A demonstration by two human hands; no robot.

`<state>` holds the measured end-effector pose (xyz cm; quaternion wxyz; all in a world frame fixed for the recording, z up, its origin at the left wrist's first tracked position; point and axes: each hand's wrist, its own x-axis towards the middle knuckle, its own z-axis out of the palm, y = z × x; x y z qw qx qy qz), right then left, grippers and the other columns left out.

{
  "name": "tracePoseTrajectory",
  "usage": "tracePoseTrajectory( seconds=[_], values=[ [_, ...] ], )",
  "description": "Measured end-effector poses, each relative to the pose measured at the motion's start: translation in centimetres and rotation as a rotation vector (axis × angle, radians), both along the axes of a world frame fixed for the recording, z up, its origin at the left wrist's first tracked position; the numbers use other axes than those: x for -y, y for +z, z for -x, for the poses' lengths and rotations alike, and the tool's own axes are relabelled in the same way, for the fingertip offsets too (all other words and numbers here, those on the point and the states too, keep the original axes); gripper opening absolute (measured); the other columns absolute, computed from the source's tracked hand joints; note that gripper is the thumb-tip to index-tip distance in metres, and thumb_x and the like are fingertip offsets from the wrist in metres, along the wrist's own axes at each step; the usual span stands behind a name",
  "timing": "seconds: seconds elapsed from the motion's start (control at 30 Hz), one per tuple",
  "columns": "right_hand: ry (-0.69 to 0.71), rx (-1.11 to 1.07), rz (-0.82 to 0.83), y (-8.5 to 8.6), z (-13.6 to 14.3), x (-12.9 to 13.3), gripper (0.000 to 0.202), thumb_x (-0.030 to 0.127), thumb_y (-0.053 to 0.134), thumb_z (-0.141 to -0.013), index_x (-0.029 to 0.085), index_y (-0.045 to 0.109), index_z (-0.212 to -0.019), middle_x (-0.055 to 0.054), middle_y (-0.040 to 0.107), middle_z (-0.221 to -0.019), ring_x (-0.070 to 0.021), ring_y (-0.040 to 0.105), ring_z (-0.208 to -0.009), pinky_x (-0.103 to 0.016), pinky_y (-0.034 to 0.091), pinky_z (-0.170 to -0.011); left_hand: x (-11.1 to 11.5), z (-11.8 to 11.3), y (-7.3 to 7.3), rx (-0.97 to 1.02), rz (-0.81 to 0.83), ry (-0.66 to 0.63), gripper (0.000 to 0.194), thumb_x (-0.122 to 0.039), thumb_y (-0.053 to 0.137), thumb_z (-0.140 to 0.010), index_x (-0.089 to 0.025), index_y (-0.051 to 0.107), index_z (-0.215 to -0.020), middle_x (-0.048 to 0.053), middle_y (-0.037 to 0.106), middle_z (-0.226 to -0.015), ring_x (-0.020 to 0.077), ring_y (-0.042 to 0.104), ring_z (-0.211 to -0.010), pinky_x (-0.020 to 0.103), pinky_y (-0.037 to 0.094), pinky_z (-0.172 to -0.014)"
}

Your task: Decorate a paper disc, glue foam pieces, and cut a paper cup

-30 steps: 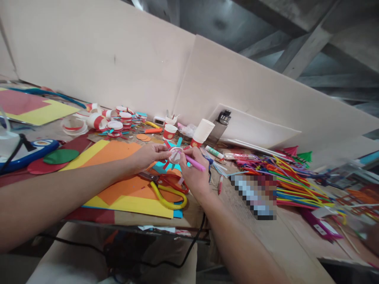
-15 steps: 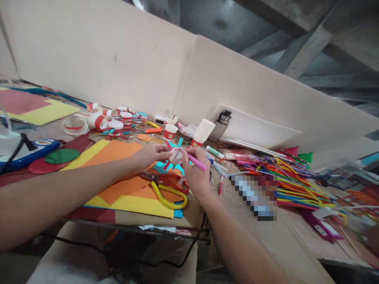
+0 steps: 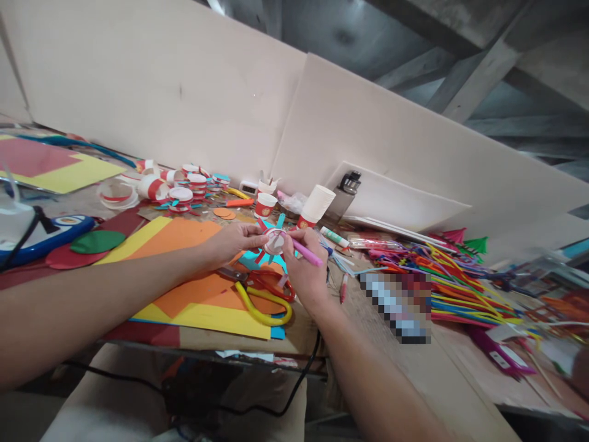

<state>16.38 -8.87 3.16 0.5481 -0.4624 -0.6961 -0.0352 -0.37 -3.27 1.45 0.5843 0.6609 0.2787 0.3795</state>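
Between my hands is a small round paper cup bottom (image 3: pixel 275 242), white inside, with red and blue paper strips sticking out around it. My left hand (image 3: pixel 239 244) pinches its left edge. In my right hand (image 3: pixel 306 267) is a pink marker (image 3: pixel 307 252), its tip end reaching the cup bottom; the tip itself is hidden by my fingers. Under my hands lie orange paper sheets (image 3: pixel 193 294) and scissors (image 3: pixel 262 307) with yellow and red handles. Blue paper pieces (image 3: pixel 248 261) lie partly hidden beneath the cup bottom.
Cut red and white cup parts (image 3: pixel 179 197) cluster at the back left. A stack of paper cups (image 3: pixel 318 204) and a dark bottle (image 3: pixel 343 199) stand behind my right hand. Colourful pipe cleaners (image 3: pixel 460 288) spread to the right. A black cable (image 3: pixel 294 399) hangs off the front edge.
Both hands keep nearly the same pose on the cup bottom and marker. A blurred brownish shape now shows at the far right edge.
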Motion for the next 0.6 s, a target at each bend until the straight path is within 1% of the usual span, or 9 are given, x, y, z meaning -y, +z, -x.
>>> tracePoseTrajectory(
  seconds=[0.13, 0.23, 0.4, 0.6],
  values=[
    [-0.005, 0.014, 0.005, 0.02, 0.03, 0.01, 0.006, 0.02, 0.056, -0.084, 0.019, 0.057, -0.078, 0.002, 0.061, -0.07, -0.0123, 0.056, -0.066, -0.025, 0.043, -0.062, -0.35, -0.05, -0.25, 0.004, -0.002, 0.016, 0.044, -0.052, 0.069, -0.072, -0.016, 0.07, -0.096, 0.007, 0.07, -0.092, 0.0178, 0.06, -0.081, 0.029, 0.044, -0.074],
    [-0.005, 0.025, -0.001, 0.11, 0.06, 0.06, 0.007, 0.02, 0.056, -0.084, 0.02, 0.057, -0.077, 0.001, 0.061, -0.069, -0.0127, 0.056, -0.067, -0.025, 0.044, -0.063, -0.3, 0.0, -0.21, -0.005, 0.001, 0.03, 0.042, -0.052, 0.068, -0.073, -0.016, 0.07, -0.095, 0.006, 0.07, -0.092, 0.0172, 0.06, -0.08, 0.028, 0.044, -0.072],
    [0.013, 0.024, -0.005, 0.11, 0.15, 0.14, 0.007, 0.02, 0.056, -0.084, 0.02, 0.056, -0.077, 0.001, 0.061, -0.069, -0.0123, 0.056, -0.066, -0.025, 0.044, -0.063, -0.04, 0.01, 0.04, 0.005, 0.013, 0.016, 0.041, -0.052, 0.067, -0.074, -0.016, 0.07, -0.095, 0.007, 0.07, -0.093, 0.017, 0.059, -0.082, 0.028, 0.044, -0.074],
    [0.014, 0.023, -0.001, -0.04, 0.21, 0.12, 0.008, 0.019, 0.056, -0.084, 0.019, 0.055, -0.076, 0.002, 0.061, -0.069, -0.0113, 0.056, -0.063, -0.024, 0.044, -0.061, -0.34, -0.09, -0.18, 0.028, 0.034, 0.029, 0.04, -0.05, 0.068, -0.074, -0.017, 0.07, -0.095, 0.006, 0.071, -0.093, 0.0166, 0.06, -0.081, 0.028, 0.046, -0.074]
  ],
)
